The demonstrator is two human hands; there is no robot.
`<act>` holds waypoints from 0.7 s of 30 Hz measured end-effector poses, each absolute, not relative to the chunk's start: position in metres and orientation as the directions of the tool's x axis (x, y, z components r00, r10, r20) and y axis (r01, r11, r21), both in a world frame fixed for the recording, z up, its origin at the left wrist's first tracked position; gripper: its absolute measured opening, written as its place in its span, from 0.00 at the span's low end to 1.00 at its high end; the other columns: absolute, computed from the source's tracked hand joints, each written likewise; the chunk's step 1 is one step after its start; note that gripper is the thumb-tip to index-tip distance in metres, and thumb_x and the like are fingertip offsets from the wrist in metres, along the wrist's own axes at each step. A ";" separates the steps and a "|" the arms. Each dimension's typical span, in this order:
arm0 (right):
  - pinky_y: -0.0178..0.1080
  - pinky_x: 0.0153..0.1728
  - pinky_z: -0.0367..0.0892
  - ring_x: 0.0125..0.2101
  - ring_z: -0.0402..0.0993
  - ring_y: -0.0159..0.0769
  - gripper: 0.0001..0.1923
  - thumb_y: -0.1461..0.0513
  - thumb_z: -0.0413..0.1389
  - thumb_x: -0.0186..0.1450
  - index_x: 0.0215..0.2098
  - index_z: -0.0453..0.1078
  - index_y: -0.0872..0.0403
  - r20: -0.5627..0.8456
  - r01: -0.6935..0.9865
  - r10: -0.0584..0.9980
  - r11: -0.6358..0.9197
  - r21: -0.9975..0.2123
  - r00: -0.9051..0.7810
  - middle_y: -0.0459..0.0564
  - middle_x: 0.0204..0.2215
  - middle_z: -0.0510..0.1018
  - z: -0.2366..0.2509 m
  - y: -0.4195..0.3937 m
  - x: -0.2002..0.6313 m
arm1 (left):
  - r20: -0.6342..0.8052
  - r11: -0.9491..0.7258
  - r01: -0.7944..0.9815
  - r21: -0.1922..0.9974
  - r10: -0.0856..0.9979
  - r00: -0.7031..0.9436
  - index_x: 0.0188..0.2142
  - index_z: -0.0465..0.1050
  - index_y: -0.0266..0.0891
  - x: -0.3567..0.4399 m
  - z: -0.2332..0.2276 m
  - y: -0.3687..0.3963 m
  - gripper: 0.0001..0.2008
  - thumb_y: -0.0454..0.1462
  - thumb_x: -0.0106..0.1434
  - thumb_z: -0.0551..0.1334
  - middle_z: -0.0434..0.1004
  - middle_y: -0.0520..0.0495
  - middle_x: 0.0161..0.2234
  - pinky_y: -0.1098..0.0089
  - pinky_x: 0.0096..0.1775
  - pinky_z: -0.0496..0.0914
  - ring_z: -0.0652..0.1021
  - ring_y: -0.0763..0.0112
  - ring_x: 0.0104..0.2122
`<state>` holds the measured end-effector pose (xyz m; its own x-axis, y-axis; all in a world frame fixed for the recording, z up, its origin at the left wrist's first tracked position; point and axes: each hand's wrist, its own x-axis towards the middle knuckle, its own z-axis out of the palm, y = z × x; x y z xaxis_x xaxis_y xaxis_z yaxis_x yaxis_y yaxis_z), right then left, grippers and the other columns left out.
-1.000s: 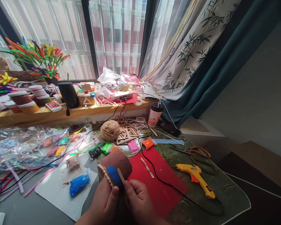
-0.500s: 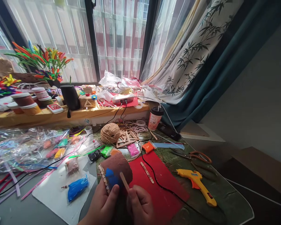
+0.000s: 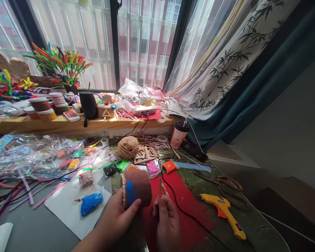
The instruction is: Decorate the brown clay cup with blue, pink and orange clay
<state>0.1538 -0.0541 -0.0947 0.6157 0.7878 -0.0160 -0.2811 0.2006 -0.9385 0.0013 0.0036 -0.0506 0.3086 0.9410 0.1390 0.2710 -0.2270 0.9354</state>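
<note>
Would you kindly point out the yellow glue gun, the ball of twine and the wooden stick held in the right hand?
yellow glue gun [image 3: 224, 211]: head view, on the body above the handle.
ball of twine [image 3: 128, 147]: head view, middle of the ball.
wooden stick [image 3: 160, 186]: head view, on the shaft above the right hand [image 3: 168, 224].

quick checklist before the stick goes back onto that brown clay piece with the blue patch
1. Left hand has a firm hold on the brown clay piece: ok, thumb and fingers wrap its lower end.
2. Right hand grips the wooden stick: ok, held upright, its tip clear of the clay.
3. Blue patch faces the stick: ok, it shows on the near face.
4. Black cable out of the way: not ok, it crosses the red sheet right beside the right hand.
5. Glue gun away from both hands: ok, it lies on the mat to the right.
6. Stick tip clean: cannot tell.
</note>
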 end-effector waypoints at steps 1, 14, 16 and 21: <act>0.36 0.27 0.67 0.24 0.68 0.36 0.28 0.36 0.63 0.67 0.28 0.73 0.49 -0.006 -0.268 0.781 0.207 -0.941 0.625 0.44 0.22 0.73 -0.094 -0.054 0.155 | 0.144 -0.244 0.268 0.932 0.928 0.343 0.42 0.81 0.41 0.001 -0.049 0.003 0.15 0.50 0.68 0.68 0.88 0.45 0.35 0.62 0.37 0.79 0.84 0.55 0.33; 0.53 0.64 0.63 0.59 0.76 0.53 0.23 0.42 0.65 0.69 0.27 0.73 0.48 0.035 -0.297 0.960 0.121 -0.947 0.279 0.55 0.53 0.87 -0.046 -0.048 0.207 | 0.110 -0.249 0.152 0.957 0.790 0.603 0.23 0.61 0.41 0.001 -0.037 0.008 0.30 0.60 0.66 0.64 0.56 0.56 0.22 0.71 0.28 0.55 0.60 0.72 0.24; 0.53 0.63 0.64 0.56 0.78 0.53 0.24 0.42 0.66 0.69 0.27 0.73 0.49 0.058 -0.293 0.993 0.087 -0.952 0.106 0.56 0.50 0.88 -0.037 -0.043 0.209 | 0.100 -0.223 0.112 0.968 0.758 0.645 0.21 0.59 0.42 -0.001 -0.034 0.008 0.32 0.63 0.64 0.65 0.54 0.57 0.22 0.70 0.27 0.54 0.59 0.72 0.24; 0.45 0.46 0.73 0.37 0.79 0.44 0.24 0.42 0.67 0.68 0.28 0.72 0.50 -0.008 -0.402 1.000 -0.014 -0.916 -0.016 0.52 0.35 0.86 -0.038 -0.032 0.201 | 0.087 -0.152 0.058 0.987 0.794 0.602 0.22 0.67 0.40 -0.004 -0.031 0.007 0.33 0.67 0.59 0.67 0.60 0.54 0.22 0.70 0.28 0.56 0.63 0.70 0.25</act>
